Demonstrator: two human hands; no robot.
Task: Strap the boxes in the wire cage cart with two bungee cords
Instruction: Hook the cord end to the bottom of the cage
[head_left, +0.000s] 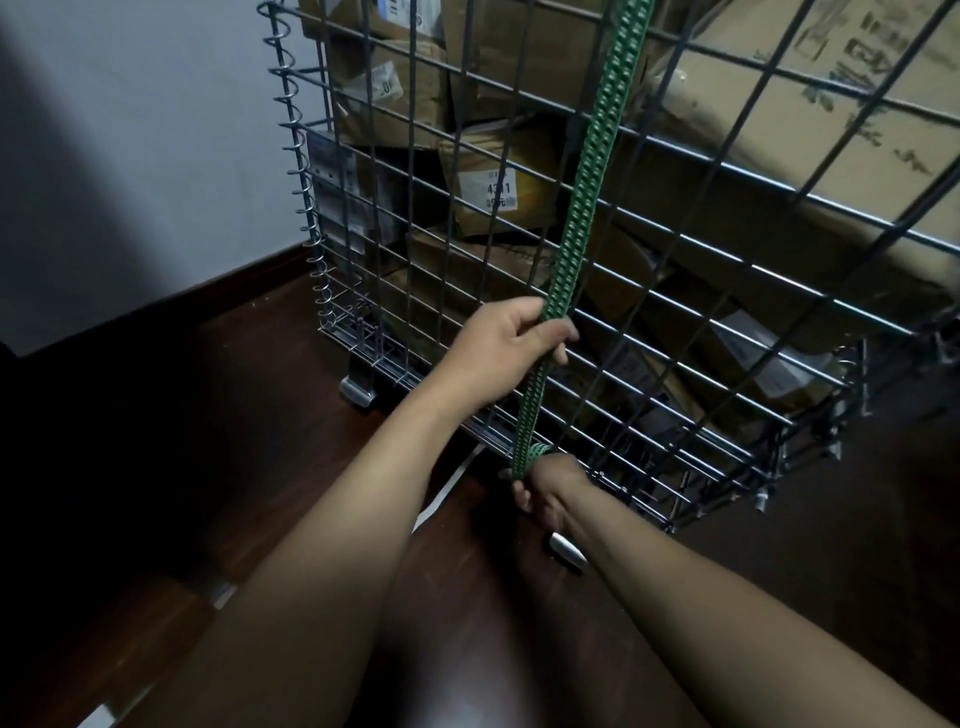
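Note:
A wire cage cart (737, 270) full of brown cardboard boxes (498, 176) stands in front of me. A green bungee cord (592, 156) runs taut down the cart's front mesh from the top of the frame. My left hand (498, 348) grips the cord partway down, fingers closed around it. Lower, at the cart's bottom edge, my right hand (545, 488) holds the cord's end where it loops around the bottom wire. I see only one cord.
Dark wooden floor (208, 467) lies below. A pale wall (130, 156) rises at the left, close to the cart's spiral-bound corner (306, 208). A grey cart foot (358, 389) rests on the floor, another near my right wrist.

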